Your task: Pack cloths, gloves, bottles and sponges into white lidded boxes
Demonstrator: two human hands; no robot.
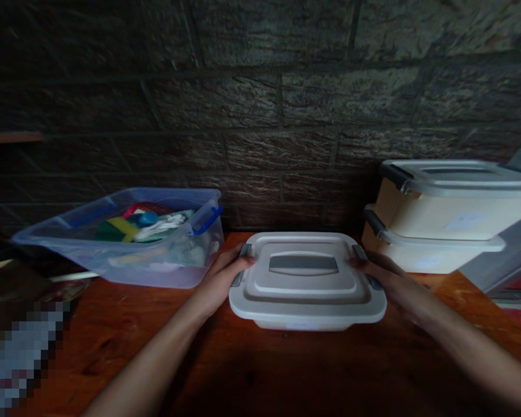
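A white lidded storage box [308, 292] is in the middle of the head view, its grey side latches folded down over the lid's short edges. My left hand [226, 272] grips its left end, the thumb lying on the lid by the latch and the fingers hidden below the rim. On the opposite end my right hand [380, 272] holds the box the same way, thumb on the lid, fingers out of sight. Whether the box rests on the wooden table [226, 370] or is slightly raised, I cannot tell.
At the left stands an open clear plastic bin [156, 269] with blue handles, full of mixed items. Two stacked lidded boxes [451, 214] occupy the back right corner. A dark brick wall [252, 110] runs behind the table.
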